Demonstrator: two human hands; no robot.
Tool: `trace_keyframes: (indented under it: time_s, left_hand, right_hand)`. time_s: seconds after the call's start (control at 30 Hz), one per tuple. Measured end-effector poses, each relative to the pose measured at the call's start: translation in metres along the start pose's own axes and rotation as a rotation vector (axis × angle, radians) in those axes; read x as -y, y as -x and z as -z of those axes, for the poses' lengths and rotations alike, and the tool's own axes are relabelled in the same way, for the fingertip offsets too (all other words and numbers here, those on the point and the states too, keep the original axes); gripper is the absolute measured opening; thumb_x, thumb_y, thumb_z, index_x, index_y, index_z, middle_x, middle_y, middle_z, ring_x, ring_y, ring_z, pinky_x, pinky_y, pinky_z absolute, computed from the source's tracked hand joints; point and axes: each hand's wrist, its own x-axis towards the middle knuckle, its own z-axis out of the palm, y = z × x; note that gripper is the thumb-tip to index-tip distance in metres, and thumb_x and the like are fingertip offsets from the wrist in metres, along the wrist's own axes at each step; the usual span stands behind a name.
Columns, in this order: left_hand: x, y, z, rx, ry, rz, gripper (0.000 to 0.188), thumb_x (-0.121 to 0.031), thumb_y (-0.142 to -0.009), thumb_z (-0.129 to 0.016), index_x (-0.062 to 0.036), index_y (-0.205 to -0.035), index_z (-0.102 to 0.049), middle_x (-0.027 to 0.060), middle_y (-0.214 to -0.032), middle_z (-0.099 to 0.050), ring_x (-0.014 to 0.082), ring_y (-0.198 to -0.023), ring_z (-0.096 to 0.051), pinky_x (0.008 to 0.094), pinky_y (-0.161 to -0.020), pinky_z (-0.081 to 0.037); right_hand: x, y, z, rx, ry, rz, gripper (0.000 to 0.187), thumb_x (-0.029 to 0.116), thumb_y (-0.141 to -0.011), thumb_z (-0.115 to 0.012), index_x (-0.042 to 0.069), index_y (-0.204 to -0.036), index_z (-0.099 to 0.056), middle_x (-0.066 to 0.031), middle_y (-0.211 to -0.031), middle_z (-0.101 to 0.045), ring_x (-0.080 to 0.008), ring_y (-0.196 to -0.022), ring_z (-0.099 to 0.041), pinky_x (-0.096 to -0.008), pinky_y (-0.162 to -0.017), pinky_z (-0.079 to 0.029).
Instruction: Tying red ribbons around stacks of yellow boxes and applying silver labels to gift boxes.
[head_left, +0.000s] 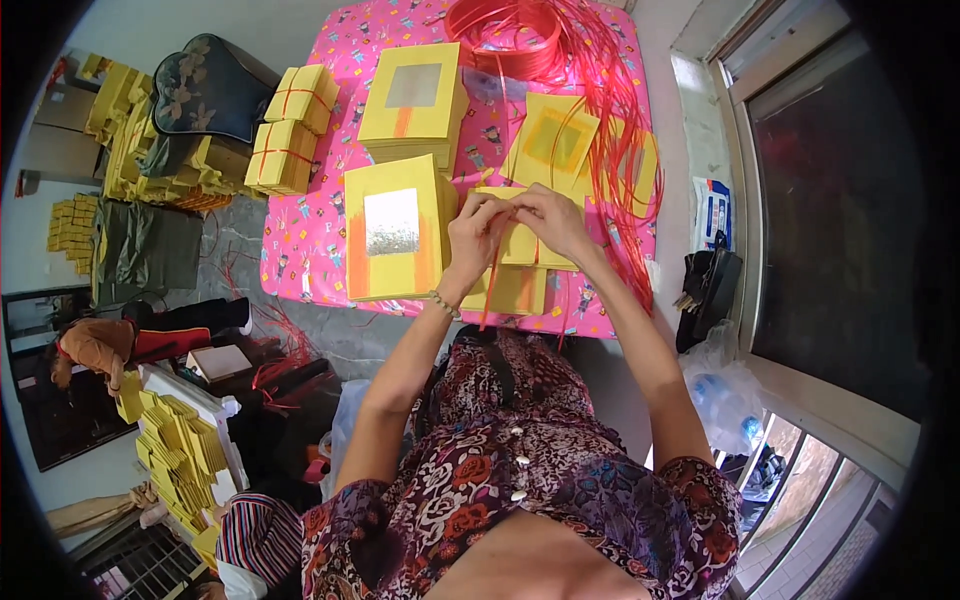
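My left hand (478, 232) and my right hand (552, 222) meet over a stack of yellow paper (520, 248) near the table's front edge. Both have their fingers closed on a thin red plastic strip (491, 285), whose loose end hangs down below my left hand. More yellow paper (515, 292) lies beneath this stack. Left of my hands stands a tall stack of yellow paper (395, 275) with a silver square and orange bands on top. Behind it is another such stack (395, 125). My fingers hide the point where the strip is pinched.
A coil of red strips (500, 45) lies at the back, strands trailing down the table's right side over loose yellow sheets (550, 145). Tied yellow bundles (285, 155) sit at the left edge beside a chair (215, 90). Two other people are at the left, near yellow piles (180, 440).
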Motion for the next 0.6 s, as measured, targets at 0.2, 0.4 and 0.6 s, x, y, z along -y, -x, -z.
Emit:
trace_keyframes:
  time_s: [0.2,0.4,0.6]
  left_hand:
    - [0.005,0.004,0.001,-0.012,0.047,0.078,0.014,0.001,-0.080,-0.073,-0.0059,-0.092,-0.072,0.0082,-0.081,-0.062,0.0208,-0.069,-0.064,0.0308,-0.061,-0.052]
    - [0.005,0.005,0.003,-0.002,0.033,0.084,0.015,0.001,-0.079,-0.074,-0.0053,-0.093,-0.072,0.0080,-0.080,-0.061,0.0197,-0.070,-0.064,0.0301,-0.062,-0.051]
    - [0.007,0.005,0.005,0.039,0.084,0.104,0.016,0.003,-0.078,-0.073,-0.0041,-0.093,-0.073,0.0085,-0.083,-0.061,0.0199,-0.074,-0.063,0.0291,-0.065,-0.052]
  right_hand:
    - [0.014,0.000,0.007,-0.026,-0.052,-0.053,0.014,0.018,-0.086,-0.065,0.009,-0.097,-0.066,-0.0089,-0.083,-0.059,-0.0282,-0.072,-0.064,-0.0410,-0.065,-0.050]
    - [0.020,0.001,0.013,-0.050,0.064,0.060,0.012,0.017,-0.087,-0.063,0.010,-0.097,-0.062,-0.0077,-0.088,-0.058,-0.0288,-0.073,-0.065,-0.0421,-0.065,-0.051]
    - [0.002,-0.001,0.010,-0.039,0.027,0.167,0.011,0.016,-0.085,-0.063,0.007,-0.090,-0.062,-0.0081,-0.085,-0.058,-0.0282,-0.070,-0.064,-0.0412,-0.063,-0.051]
